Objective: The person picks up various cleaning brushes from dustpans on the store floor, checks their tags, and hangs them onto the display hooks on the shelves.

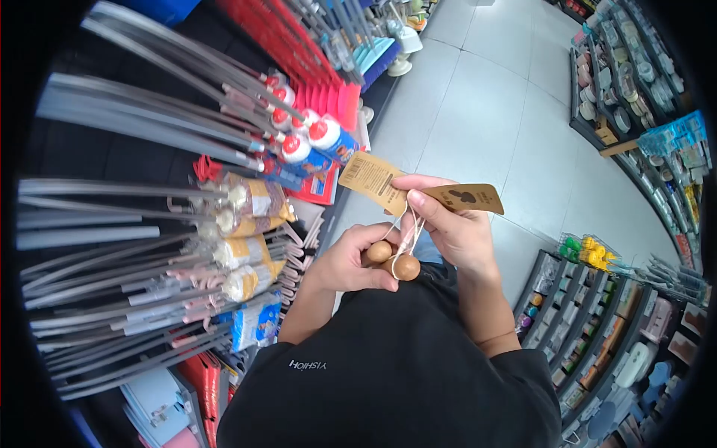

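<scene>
Hands [349,257] hold balls [406,268] and tags [371,184]; shirt [396,358] reads "YISHION".

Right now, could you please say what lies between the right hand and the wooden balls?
Pale cord runs between the right hand and wooden balls in the head view.

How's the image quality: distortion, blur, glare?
Head view throughout: fisheye curvature, black corners; poles at upper left smeared; pale sheen on floor tiles; wooden balls and card tags fairly crisp, finest print unreadable.
</scene>
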A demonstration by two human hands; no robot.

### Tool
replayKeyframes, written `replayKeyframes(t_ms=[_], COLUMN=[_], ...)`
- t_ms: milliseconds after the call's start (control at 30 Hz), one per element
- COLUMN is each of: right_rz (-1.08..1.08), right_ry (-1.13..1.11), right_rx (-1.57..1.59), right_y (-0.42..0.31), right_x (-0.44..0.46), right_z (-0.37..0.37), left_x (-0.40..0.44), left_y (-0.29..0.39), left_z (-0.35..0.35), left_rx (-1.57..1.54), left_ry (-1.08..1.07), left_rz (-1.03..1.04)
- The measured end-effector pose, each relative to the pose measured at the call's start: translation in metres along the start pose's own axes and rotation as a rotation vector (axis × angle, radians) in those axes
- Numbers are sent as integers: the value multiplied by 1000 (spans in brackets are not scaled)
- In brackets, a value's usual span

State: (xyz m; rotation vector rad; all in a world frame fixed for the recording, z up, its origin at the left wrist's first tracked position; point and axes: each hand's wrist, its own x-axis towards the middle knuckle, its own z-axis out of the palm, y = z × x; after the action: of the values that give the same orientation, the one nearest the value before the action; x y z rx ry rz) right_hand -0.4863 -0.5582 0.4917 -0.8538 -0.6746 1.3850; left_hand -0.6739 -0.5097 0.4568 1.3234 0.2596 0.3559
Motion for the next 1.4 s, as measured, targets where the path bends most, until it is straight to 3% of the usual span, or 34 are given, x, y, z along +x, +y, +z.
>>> replayKeyframes(t_ms=[133, 233, 467, 667, 900, 1133, 1167, 1400], right_rz=[-43, -25, 76, 113, 41, -26, -44, -98], right_ry=[-35, 101, 78, 94, 213, 427, 450, 487], right_rx=[86, 91, 369, 498, 303, -39, -62, -185], right_y=[-38, -62, -102, -117, -157, -211, -217, -260], right_x=[34, 48, 102, 171, 296, 407, 420, 505], right_z=[-57, -96, -172, -205, -249, -277, -285, -341], left_x=[79, 131, 244, 332, 458, 577, 590, 690], left_y=[6, 0, -19, -9, -15, 21, 14, 26], left_z=[-1, 3, -35, -67, -161, -231, -239, -280], left_rx=[1, -112, 46, -127, -266, -2, 20, -121], left_ry=[46, 103, -218, -213, -299, -392, -381, -228], left_rz=[-44, -58, 1, -66, -77, -66, 21, -57])
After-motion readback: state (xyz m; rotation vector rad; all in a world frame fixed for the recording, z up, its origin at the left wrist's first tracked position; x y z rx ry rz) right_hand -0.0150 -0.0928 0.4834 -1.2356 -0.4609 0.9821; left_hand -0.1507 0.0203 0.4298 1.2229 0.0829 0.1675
